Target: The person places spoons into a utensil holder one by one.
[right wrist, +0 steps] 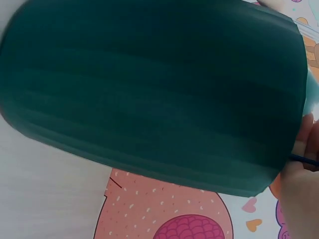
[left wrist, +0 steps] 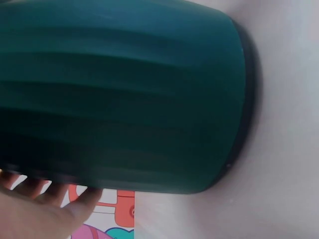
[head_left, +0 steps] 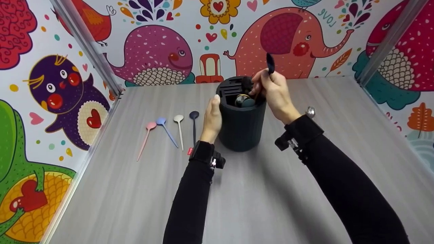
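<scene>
A dark green ribbed utensil holder [head_left: 241, 130] stands upright on the table, with a slotted section in its top. My left hand [head_left: 212, 118] grips its left side near the rim, thumb up; in the left wrist view the fingers [left wrist: 85, 203] lie along the holder's wall. Over the right part of the opening, my right hand [head_left: 275, 91] pinches a dark blue spoon [head_left: 270, 62], its narrow dark end rising above the fingers. The right wrist view shows the spoon's thin handle [right wrist: 305, 159] between fingers and thumb at the rim. A rounded, gold-edged utensil [head_left: 244, 101] sits inside the opening.
Left of the holder lie a pink spoon [head_left: 146, 139], a blue spoon [head_left: 166, 131], a white spoon [head_left: 180, 130] and a navy spoon [head_left: 194, 123]. A small red tag [head_left: 190, 151] is by the left wrist. Behind the right wrist is a shiny metal piece [head_left: 310, 111]. Printed walls enclose the table.
</scene>
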`<state>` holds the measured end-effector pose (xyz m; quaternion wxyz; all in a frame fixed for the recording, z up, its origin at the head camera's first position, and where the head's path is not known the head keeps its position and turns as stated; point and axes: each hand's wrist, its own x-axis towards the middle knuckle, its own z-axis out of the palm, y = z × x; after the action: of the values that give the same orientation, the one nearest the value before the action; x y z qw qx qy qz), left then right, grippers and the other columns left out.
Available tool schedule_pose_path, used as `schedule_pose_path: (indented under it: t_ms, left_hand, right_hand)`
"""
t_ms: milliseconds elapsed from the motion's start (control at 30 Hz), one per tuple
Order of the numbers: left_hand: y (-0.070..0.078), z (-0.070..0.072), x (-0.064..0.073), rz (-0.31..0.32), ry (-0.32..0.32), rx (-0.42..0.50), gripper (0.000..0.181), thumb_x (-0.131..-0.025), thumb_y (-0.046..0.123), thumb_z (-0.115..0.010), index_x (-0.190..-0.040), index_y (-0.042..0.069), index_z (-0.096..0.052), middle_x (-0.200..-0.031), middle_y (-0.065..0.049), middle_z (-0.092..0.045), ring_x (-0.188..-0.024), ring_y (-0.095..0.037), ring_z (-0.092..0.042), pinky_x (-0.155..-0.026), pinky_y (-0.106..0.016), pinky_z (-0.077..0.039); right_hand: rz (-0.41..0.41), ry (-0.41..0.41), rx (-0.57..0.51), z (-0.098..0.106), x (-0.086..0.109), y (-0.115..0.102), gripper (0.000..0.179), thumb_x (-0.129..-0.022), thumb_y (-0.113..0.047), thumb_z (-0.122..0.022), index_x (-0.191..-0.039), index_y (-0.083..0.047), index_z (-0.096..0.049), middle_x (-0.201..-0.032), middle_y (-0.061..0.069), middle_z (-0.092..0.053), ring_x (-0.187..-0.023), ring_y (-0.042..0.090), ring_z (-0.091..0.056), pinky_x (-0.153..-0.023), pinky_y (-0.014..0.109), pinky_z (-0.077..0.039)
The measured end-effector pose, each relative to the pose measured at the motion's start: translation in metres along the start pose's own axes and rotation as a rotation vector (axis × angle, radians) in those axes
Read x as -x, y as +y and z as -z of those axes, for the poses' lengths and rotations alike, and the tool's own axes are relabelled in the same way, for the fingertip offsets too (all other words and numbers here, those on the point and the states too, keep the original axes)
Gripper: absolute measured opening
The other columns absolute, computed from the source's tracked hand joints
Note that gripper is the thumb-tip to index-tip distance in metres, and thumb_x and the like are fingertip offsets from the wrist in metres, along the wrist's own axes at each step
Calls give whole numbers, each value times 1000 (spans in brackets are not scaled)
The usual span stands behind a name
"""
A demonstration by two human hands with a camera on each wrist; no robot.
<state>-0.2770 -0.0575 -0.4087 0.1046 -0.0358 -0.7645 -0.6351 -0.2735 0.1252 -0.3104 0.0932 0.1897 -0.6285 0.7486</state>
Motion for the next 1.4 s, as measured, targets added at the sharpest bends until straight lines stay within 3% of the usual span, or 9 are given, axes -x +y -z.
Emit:
schedule_pose_path:
  t_ms: [200,400,600,800,867,933,1100,1267,1400]
  left_hand:
    - [-2,1,0,-14,-13,30,69,-97,52,-21,-148,6,-31,-154,-12,-34,-144,-24,-29,-120,-37,-23]
    - [-1,1,0,-12,-11,24,64,-98,45,-21,-147,6,-32,-153,-12,-35,-144,-24,-30,-119,-37,-24]
    - [1,1,-1,-23,2,12,109,-78,87,-13,-147,5,-32,-153,-13,-35,-143,-26,-30,-119,-37,-24]
    - [1,1,0,-17,-1,20,66,-97,46,-21,-147,5,-32,-153,-13,-35,-144,-25,-30,-119,-36,-23]
    - [1,0,0,-12,-6,18,66,-97,47,-21,-148,5,-32,-153,-12,-35,-144,-24,-30,-120,-36,-23]
    - [0,0,0,-18,-11,13,79,-95,62,-18,-148,5,-32,-153,-13,-35,-144,-24,-30,-120,-36,-23]
    - [-1,0,-1,-26,-4,3,118,-70,92,-13,-148,5,-31,-153,-13,-35,-143,-25,-30,-119,-37,-24]
    - [-1,0,0,-23,6,-7,81,-93,64,-19,-147,6,-34,-151,-12,-38,-143,-25,-32,-119,-37,-25]
    - [-1,1,0,-20,9,-2,65,-97,46,-23,-146,6,-35,-151,-12,-39,-142,-25,-32,-119,-36,-25]
  right_hand:
    - [-4,-8,-33,-2,0,1,34,-98,-23,-43,-89,5,-60,-67,8,-52,-64,21,-63,-71,31,-56]
    - [36,38,-119,-1,0,1,32,-98,-20,-44,-91,6,-60,-72,10,-54,-67,21,-63,-78,34,-57]
    - [60,40,-129,-2,-1,2,31,-98,-19,-44,-92,7,-60,-73,10,-56,-69,19,-61,-84,35,-57]
    - [35,42,-41,0,0,6,26,-97,-16,-49,-96,6,-63,-75,9,-57,-75,19,-62,-88,33,-55]
    - [25,45,-1,1,0,7,22,-96,-14,-51,-98,5,-64,-77,9,-58,-77,19,-63,-88,32,-55]
    - [18,42,32,2,0,7,19,-95,-11,-53,-100,5,-63,-81,8,-59,-81,21,-63,-89,31,-55]
    - [7,27,106,3,1,7,21,-90,-3,-59,-111,0,-59,-104,10,-61,-100,31,-64,-96,31,-52]
    - [28,20,198,2,2,5,39,-84,-2,-66,-122,-8,-56,-109,11,-60,-107,28,-61,-93,28,-52]
    - [61,15,227,-1,6,-2,44,-83,-2,-68,-124,-10,-55,-107,16,-59,-105,25,-59,-88,24,-51]
